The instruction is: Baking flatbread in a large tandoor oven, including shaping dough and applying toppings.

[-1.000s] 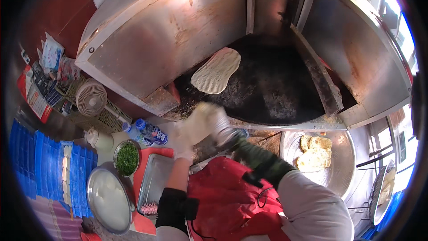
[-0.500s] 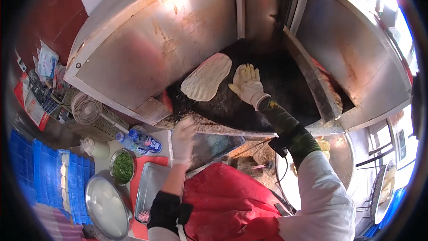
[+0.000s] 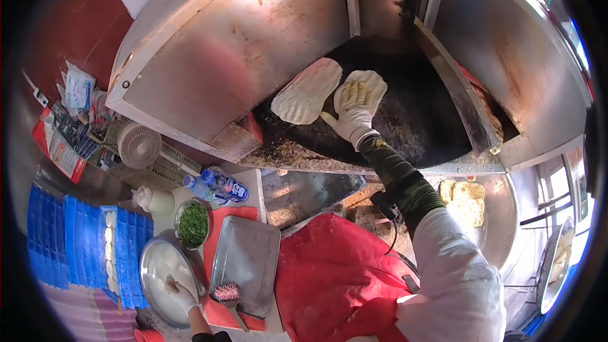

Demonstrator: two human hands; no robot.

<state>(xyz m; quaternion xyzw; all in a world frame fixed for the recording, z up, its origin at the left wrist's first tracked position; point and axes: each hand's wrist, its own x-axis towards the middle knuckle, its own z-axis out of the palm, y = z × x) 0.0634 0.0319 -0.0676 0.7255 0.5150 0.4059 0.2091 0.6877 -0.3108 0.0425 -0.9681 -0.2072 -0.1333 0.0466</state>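
Observation:
My right hand (image 3: 352, 111), in a pale glove with yellowed fingers, lies flat on a piece of flat dough (image 3: 373, 81) on the dark griddle (image 3: 411, 120). Its fingers are stretched out over the dough. Just left of it rests a longer flat dough (image 3: 306, 92) with dents in its surface. At the lower left, my left hand (image 3: 183, 296), in a thin clear glove, reaches into a round metal bowl (image 3: 149, 266) with pale contents. Its fingertips are small and blurred there, so their grip is unclear.
Metal walls (image 3: 209, 69) enclose the griddle. A metal tray (image 3: 244, 259) and a pink-bristled brush (image 3: 228, 292) lie on the left counter, near a bowl of chopped greens (image 3: 192, 223) and plastic bottles (image 3: 223, 185). Browned flatbreads (image 3: 465, 202) sit in a pan at right.
My left hand has swung from before the griddle down to the metal bowl. A second flat dough now shows beneath my right hand. The whole view has shifted slightly.

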